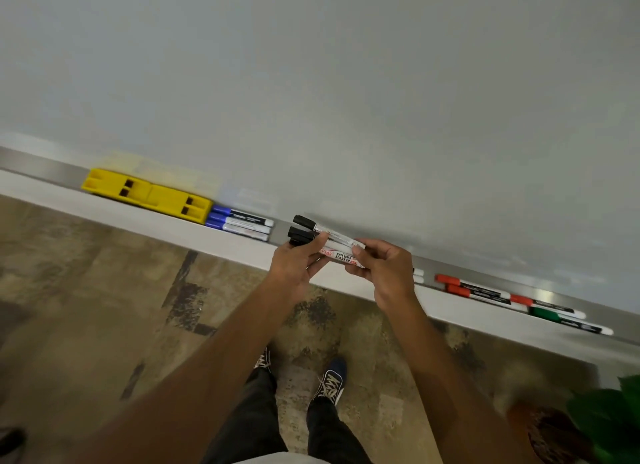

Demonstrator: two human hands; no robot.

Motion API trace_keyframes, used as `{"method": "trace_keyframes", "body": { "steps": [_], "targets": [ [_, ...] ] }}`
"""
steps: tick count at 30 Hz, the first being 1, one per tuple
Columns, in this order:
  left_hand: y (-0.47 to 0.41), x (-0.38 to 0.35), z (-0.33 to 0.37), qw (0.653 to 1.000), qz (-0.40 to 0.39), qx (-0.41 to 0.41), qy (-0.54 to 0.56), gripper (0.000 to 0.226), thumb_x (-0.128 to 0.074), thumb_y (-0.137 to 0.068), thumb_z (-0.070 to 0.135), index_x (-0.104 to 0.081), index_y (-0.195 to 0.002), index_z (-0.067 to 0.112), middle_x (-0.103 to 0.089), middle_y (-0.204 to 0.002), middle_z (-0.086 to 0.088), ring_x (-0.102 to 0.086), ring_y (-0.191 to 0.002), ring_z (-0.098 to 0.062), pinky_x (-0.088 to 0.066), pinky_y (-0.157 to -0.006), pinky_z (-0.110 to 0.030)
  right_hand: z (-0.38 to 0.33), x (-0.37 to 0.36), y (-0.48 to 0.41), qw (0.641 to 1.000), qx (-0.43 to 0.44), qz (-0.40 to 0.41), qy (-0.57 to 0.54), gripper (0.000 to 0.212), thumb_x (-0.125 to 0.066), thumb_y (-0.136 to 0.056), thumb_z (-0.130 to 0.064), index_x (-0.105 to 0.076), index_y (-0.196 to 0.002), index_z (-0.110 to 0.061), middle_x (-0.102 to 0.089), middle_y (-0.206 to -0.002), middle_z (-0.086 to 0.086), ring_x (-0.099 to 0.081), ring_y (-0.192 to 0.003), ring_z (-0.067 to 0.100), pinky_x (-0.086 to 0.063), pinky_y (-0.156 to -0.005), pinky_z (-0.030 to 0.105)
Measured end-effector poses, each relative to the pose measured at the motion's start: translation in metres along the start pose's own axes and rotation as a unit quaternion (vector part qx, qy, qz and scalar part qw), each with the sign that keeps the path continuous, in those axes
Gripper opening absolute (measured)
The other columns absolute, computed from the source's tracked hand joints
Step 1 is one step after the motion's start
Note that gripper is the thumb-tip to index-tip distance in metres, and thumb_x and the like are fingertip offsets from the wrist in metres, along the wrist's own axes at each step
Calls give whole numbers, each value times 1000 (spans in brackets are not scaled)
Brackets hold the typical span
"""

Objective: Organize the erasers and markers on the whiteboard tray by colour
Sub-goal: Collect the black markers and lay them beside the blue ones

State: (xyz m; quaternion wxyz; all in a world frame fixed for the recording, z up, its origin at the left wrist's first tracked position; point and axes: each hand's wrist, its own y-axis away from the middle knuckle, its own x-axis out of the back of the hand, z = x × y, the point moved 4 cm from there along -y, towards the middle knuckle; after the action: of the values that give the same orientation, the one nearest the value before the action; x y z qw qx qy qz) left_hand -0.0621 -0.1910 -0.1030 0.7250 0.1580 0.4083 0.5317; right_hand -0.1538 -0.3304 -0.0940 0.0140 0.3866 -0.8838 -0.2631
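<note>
Yellow plastic erasers (147, 192); blue-capped white markers (239, 221); black-capped white markers (320, 237); red-capped markers (472, 290); one green-capped marker (568, 320); mottled brown floor (104, 290).

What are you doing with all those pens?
A person is sorting whiteboard markers by colour. The left hand and the right hand together hold a bunch of black markers just above the tray. On the tray, the yellow erasers sit at the far left with the blue markers right beside them. The red markers and a green marker lie off to the right.
</note>
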Motion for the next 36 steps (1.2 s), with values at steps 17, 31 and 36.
{"method": "trace_keyframes", "body": {
  "steps": [17, 31, 36],
  "targets": [
    [0, 83, 3, 581, 11, -304, -755, 72, -33, -103, 47, -1, -159, 15, 10, -168, -5, 15, -154, -21, 1, -125, -41, 39, -50, -46, 981, 26, 73, 176, 22, -73, -85, 0, -74, -106, -3, -75, -85, 3, -73, -61, 14, -63, -66, 35],
    [-28, 96, -10, 409, -18, -325, -853, 84, -27, -98, 60, 5, -160, 13, 10, -168, -12, 16, -154, -26, 1, -122, -60, 34, -79, -12, 854, 134, 132, 486, 42, -68, -91, -29, -60, -125, -6, -59, -123, 11, -54, -117, 29, -48, -94, 40],
    [-27, 93, -10, 419, 5, -348, -839, 86, -28, -96, 60, 0, -159, 8, 5, -169, -14, 7, -155, -29, -2, -123, -59, 44, -74, 6, 746, 210, 143, 616, 43, -63, -92, -31, -59, -128, -7, -60, -123, 14, -53, -116, 31, -44, -94, 43]
  ]
}}
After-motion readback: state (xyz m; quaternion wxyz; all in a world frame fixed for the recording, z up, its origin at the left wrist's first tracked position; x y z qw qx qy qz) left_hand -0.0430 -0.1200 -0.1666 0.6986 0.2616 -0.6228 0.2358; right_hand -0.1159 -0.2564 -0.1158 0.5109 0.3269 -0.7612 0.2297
